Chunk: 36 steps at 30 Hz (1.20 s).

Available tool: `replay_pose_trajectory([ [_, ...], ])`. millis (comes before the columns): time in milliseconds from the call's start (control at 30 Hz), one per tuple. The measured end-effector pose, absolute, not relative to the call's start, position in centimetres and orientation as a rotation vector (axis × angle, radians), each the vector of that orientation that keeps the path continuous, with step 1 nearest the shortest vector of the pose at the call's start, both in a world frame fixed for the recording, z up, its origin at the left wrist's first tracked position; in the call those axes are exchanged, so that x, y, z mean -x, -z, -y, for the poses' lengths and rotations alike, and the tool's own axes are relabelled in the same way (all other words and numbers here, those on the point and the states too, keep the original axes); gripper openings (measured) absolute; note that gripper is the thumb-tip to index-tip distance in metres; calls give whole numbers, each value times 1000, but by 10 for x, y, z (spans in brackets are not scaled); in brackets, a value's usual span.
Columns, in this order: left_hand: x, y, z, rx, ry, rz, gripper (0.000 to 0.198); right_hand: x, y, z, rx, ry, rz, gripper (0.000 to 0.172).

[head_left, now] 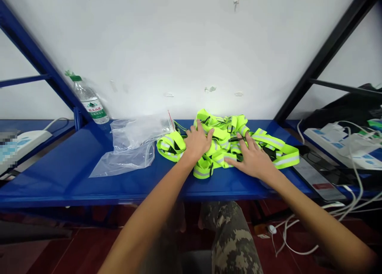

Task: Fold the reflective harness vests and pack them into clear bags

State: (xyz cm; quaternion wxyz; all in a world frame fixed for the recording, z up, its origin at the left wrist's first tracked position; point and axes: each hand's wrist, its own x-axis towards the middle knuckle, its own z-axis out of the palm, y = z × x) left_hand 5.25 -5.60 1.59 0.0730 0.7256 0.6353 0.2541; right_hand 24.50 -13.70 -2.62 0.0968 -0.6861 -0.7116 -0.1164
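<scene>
Here, both palms flat, fingers splayed, straps.

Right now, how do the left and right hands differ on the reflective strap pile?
Left hand lies on the middle of the neon-yellow reflective strap pile, fingers pointing toward the wall; right hand lies at its front right, fingers angled leftward. Left hand sits farther back, right hand nearer the person. Shared: both palm-down, open, touching straps, no grip closed.

The left hand and right hand are bare, as are both forearms. The trousers carry a blotchy grey-green and brown camouflage print.
</scene>
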Motion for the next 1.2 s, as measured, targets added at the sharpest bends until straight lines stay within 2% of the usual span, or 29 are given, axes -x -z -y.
replay_pose_trajectory([
  [167,-62,-15,31,-2244,-964,-1434,73,-245,23,78,2110,343,1940,77],
  [267,-58,-22,35,-2407,-1152,-1315,60,-259,19,64,2066,284,1888,74],
  [333,-50,-23,47,-2490,-1292,-1461,54,-267,19,67,2001,299,1889,75],
  [433,-39,-15,64,-2429,-1154,-1865,59,-271,21,80,1959,466,1898,70],
  [533,-39,-4,65,-2364,-878,-2017,68,-265,23,90,1891,615,2049,62],
  [633,-52,1,54,-2349,-831,-1942,69,-261,20,93,1800,681,2159,54],
  [800,-71,-1,38,-2376,-955,-1707,61,-266,19,87,1650,888,1977,34],
  [967,-37,-22,36,-2623,-1018,-1399,44,-279,26,84,1399,911,1902,25],
  [1067,11,-49,46,-2822,-756,-1364,57,-273,20,88,1367,674,1873,15],
  [1133,44,-64,50,-2761,-381,-1629,77,-256,11,93,1435,529,1777,25],
  [1200,72,-71,47,-2522,127,-1868,107,-226,2,99,1520,499,1683,38],
])
